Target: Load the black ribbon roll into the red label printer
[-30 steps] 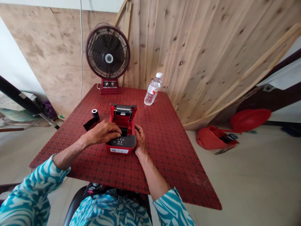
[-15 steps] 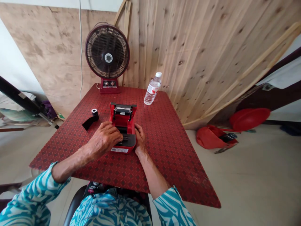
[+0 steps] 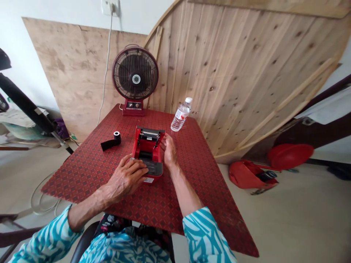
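A red and black label printer (image 3: 155, 168) stands on the table in front of me, its lid (image 3: 150, 133) raised. Inside, a dark roller or strip (image 3: 146, 155) shows in the red bay. My left hand (image 3: 130, 173) lies over the printer's front left, fingers stretched flat on the dark front cover; its thumb is hidden. At the lid's right edge is my right hand (image 3: 170, 151), fingers curled against it and partly hidden. A roll with a black tail of ribbon or labels (image 3: 116, 137) rests left of the printer.
On the red patterned table (image 3: 192, 204), a fan (image 3: 136, 75) stands at the back left and a water bottle (image 3: 181, 115) at the back right. A wooden panel (image 3: 233, 80) rises behind. Red bag (image 3: 244, 174) and red basin (image 3: 290, 155) are right of the table.
My right hand has moved up from the printer's right side to the raised lid's edge. My left hand has flattened over the front cover. The view has shifted.
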A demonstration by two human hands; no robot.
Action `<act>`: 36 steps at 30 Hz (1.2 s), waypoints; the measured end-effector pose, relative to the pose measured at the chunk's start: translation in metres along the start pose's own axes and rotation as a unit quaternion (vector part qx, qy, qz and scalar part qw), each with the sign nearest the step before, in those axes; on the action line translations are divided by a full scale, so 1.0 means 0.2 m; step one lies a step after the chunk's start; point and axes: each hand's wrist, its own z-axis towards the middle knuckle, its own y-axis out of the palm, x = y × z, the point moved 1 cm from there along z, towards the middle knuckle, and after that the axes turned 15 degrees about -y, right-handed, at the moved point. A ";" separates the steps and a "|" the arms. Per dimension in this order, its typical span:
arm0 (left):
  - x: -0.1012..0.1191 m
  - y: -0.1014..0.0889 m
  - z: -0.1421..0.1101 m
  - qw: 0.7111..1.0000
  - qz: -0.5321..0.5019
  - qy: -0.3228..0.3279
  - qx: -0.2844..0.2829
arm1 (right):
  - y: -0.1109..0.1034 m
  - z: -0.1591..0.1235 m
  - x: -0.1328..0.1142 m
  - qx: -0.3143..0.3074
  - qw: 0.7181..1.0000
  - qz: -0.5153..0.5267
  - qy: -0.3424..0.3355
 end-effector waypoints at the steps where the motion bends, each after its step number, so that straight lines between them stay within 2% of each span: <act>1: 0.00 0.00 -0.01 1.000 0.000 -0.004 0.001 | 0.01 0.02 -0.01 0.005 1.000 0.000 0.009; 4: 0.00 0.01 -0.02 1.000 -0.002 -0.005 0.006 | 0.00 0.00 -0.06 0.022 0.999 -0.029 0.003; 8: -0.01 0.02 -0.03 1.000 0.002 0.006 0.019 | -0.05 -0.14 -0.12 0.000 0.996 -0.078 -0.044; 14: -0.06 0.02 -0.05 0.999 -0.023 0.011 0.026 | -0.06 -0.27 -0.12 0.025 1.000 -0.009 0.016; 18: -0.19 0.02 -0.05 0.994 -0.036 -0.062 0.077 | -0.04 -0.28 -0.12 0.031 0.997 0.025 0.067; 20: -0.24 0.02 -0.04 0.993 -0.023 -0.089 0.071 | -0.04 -0.28 -0.13 0.038 0.997 0.021 0.070; 23: -0.27 0.04 -0.05 0.994 -0.012 -0.098 0.048 | -0.04 -0.28 -0.13 0.038 0.997 0.014 0.066; 30: -0.29 0.08 -0.08 0.994 -0.012 -0.100 0.036 | -0.07 -0.29 -0.12 -0.002 0.999 -0.041 0.019; 33: -0.29 0.08 -0.07 0.991 -0.048 -0.122 0.033 | -0.07 -0.29 -0.11 -0.001 0.999 -0.048 0.013; 36: -0.28 0.08 -0.06 0.967 -0.166 -0.191 0.018 | -0.06 -0.30 -0.10 0.001 0.999 -0.044 0.020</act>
